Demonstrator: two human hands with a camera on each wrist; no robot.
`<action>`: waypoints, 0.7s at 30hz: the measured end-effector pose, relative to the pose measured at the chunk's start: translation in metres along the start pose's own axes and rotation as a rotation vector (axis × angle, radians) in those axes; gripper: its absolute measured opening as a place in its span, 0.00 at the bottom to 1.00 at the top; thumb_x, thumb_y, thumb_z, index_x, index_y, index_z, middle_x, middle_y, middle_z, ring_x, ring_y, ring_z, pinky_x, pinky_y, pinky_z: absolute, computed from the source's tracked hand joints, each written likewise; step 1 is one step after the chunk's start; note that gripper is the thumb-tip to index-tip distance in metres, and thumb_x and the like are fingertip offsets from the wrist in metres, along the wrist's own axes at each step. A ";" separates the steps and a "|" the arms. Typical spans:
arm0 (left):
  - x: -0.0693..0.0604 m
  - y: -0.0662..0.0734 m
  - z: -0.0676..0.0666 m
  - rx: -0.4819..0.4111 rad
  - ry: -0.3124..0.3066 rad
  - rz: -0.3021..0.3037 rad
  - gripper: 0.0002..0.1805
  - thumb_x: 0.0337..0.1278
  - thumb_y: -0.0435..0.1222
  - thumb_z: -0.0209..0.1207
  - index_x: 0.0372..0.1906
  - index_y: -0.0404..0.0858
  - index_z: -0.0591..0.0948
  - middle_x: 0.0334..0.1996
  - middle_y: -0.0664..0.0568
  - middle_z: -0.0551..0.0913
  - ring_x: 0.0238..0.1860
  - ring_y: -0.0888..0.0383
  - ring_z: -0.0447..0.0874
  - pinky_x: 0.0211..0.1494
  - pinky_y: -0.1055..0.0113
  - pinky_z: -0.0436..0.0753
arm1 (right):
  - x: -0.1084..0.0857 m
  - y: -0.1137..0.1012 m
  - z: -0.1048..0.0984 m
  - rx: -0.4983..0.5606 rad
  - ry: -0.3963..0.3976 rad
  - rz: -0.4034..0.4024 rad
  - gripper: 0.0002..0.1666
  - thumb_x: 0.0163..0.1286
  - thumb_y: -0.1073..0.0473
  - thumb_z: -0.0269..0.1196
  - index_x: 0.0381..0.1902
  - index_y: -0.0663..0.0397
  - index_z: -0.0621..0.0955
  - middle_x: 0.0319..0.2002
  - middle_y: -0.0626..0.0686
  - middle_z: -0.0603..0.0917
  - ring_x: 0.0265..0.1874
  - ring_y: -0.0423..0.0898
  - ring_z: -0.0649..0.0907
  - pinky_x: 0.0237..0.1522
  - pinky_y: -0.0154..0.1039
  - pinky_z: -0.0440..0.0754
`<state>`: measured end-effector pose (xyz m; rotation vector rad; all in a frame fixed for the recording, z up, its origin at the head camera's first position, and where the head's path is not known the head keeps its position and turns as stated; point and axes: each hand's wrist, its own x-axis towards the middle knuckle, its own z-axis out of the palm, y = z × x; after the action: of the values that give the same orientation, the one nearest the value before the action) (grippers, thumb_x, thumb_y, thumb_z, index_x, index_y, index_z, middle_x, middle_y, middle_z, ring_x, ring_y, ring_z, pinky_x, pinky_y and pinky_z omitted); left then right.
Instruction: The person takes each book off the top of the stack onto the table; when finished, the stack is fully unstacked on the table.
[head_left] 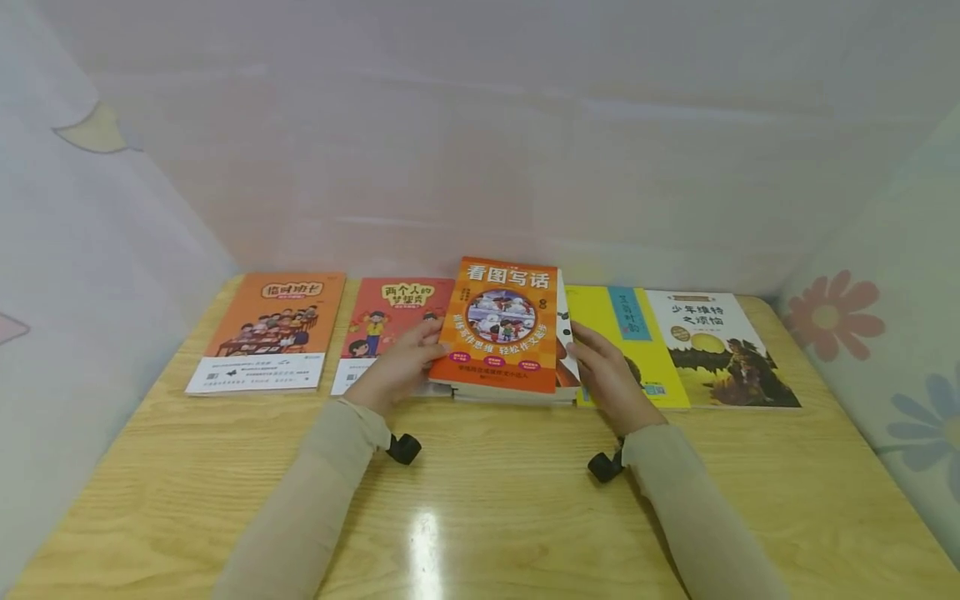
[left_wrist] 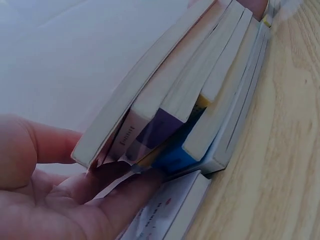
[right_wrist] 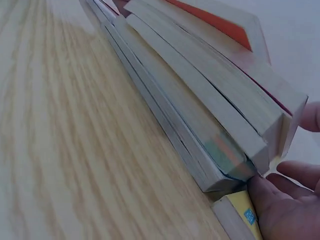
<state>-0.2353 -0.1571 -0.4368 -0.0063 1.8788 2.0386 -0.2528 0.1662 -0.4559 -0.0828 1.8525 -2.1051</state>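
An orange book (head_left: 480,371) with a round cartoon picture tops a stack of several books (left_wrist: 172,95) near the middle of the table's far side. It sits askew, shifted left over those below. My left hand (head_left: 401,362) touches the stack's left side, thumb at the top book's corner and fingers along the lower spines. Against the right side rests my right hand (head_left: 611,379), its fingers fairly straight; the lowest touches the books low in the pile (right_wrist: 200,135). The wrist views show uneven book edges, with the upper books leaning out.
Left of the stack lie an orange-and-white book (head_left: 262,333) and a red book (head_left: 408,304), partly behind my left hand. To its right are a yellow book (head_left: 663,358) and a white book (head_left: 720,300). A pale curtain (head_left: 480,150) hangs behind the wooden table (head_left: 495,500).
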 end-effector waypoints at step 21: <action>-0.038 0.000 -0.011 0.064 0.091 0.030 0.37 0.78 0.36 0.51 0.83 0.45 0.47 0.81 0.48 0.49 0.69 0.49 0.70 0.43 0.74 0.81 | -0.001 0.006 -0.002 -0.130 -0.029 -0.058 0.40 0.75 0.47 0.63 0.80 0.35 0.61 0.78 0.44 0.59 0.77 0.46 0.58 0.77 0.47 0.58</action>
<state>-0.2026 -0.1776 -0.4282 -0.0559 2.0097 2.0290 -0.2511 0.1680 -0.4621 -0.1991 1.9909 -2.0077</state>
